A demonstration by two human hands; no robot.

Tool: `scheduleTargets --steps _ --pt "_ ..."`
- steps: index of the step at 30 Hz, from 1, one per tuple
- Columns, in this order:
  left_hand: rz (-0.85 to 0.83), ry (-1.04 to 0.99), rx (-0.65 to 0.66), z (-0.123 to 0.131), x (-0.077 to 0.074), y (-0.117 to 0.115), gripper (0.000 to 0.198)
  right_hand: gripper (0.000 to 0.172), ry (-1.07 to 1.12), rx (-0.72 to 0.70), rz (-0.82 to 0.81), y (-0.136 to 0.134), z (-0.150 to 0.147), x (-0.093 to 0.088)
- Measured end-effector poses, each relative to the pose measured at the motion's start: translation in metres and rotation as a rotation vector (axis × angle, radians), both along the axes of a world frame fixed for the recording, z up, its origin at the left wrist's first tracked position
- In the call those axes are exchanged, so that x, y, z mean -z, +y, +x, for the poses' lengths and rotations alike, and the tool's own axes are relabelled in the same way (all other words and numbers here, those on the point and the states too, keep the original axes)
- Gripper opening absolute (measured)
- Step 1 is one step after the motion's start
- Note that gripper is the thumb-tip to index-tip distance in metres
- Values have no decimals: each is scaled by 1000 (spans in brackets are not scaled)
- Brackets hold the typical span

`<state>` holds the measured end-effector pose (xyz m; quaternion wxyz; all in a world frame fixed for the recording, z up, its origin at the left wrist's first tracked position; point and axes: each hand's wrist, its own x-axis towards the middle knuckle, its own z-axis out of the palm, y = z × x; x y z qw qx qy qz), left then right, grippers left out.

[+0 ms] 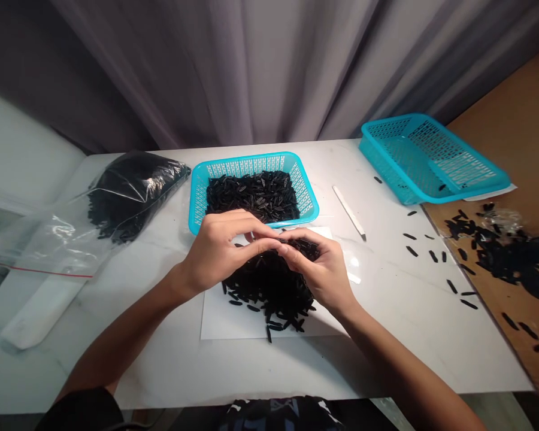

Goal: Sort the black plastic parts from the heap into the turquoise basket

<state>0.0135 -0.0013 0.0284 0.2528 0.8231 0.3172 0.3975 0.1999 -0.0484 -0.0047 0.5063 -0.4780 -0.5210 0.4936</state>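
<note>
Over a heap of small black elongated pieces [272,293], my left hand [222,245] and my right hand [326,266] meet with thumbs and forefingers pinched together. Whatever lies between the fingertips is too small and hidden to make out. The heap rests on a sheet of white paper [215,326], partly covered by both hands. Just beyond them stands a blue plastic basket [312,206] holding many similar black pieces; my left hand overlaps its near edge in view.
At left lies a clear zip bag [58,239] with black pieces inside. A slim white tool [348,209] with a dark tip lies right of the basket. A second blue basket [381,170] stands far right, near scattered black pieces [451,286] and a brown board [489,323].
</note>
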Motion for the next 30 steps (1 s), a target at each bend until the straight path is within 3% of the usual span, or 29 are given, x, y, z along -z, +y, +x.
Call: scheduleTargets --steps 15,24,30 --pt "302 46 6 -3 -3 -1 8 8 15 23 55 -2 3 1" --pt "314 56 -24 -2 -3 -4 7 6 -17 70 63 -2 4 -2" --pt "266 67 -42 1 -3 -7 7 3 -77 85 168 -2 2 -4"
